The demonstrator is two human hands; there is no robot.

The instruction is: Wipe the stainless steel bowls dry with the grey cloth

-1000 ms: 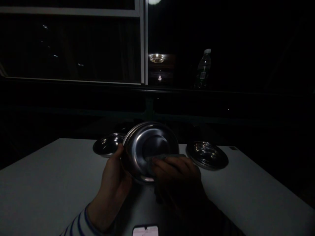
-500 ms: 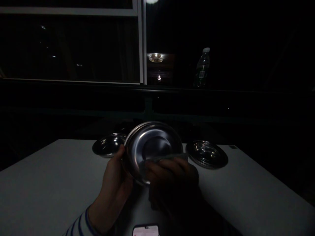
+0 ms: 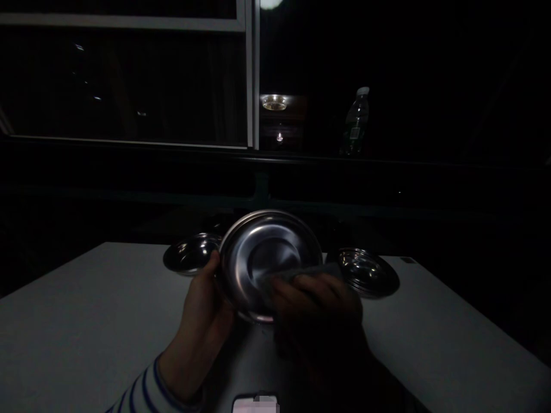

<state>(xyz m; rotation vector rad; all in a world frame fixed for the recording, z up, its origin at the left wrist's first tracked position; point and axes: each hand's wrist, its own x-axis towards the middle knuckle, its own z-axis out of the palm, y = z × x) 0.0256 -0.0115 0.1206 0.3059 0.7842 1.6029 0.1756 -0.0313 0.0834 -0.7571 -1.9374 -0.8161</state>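
Note:
The room is very dark. My left hand (image 3: 202, 318) grips the left rim of a shiny steel plate (image 3: 258, 252), which is held tilted up towards me above a white table (image 3: 86, 321). My right hand (image 3: 314, 298) is closed on a grey cloth (image 3: 301, 274) and presses it against the plate's lower right inside. Part of that hand is lost in shadow.
A steel bowl (image 3: 189, 255) sits on the table behind my left hand, and another steel plate (image 3: 368, 272) lies to the right. A phone (image 3: 256, 403) lies at the near edge. A plastic water bottle (image 3: 356, 121) stands on a dark ledge beyond, below a window.
My right hand with the cloth has slid a little to the right across the plate. The plate has tipped slightly, and my left hand keeps its grip.

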